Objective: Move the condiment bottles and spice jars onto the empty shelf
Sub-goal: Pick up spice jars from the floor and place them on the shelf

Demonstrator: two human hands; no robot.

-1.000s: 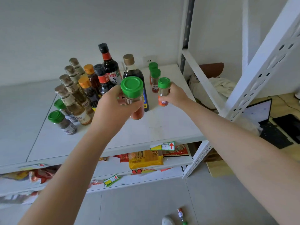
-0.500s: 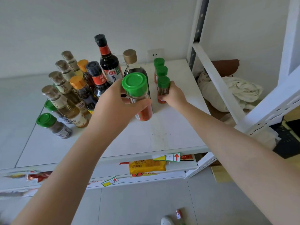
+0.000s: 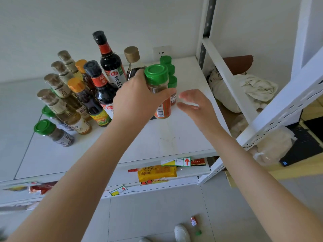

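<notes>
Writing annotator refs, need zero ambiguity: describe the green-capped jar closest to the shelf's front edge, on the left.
On the white shelf, bottles crowd the back left. At that group's front-left corner, closest to the shelf's edge, stands the grey-filled jar with a green cap. Unlike the orange-filled jar gripped by the left hand, its contents are dark grey.

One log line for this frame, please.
left hand: grips green-capped spice jar | right hand: open, holds nothing, beside small green-capped jars | shelf: bottles grouped left

My left hand (image 3: 138,102) grips the green-capped jar (image 3: 158,89); my right hand (image 3: 194,105) hovers just beside that jar, fingers seemingly relaxed.
</notes>
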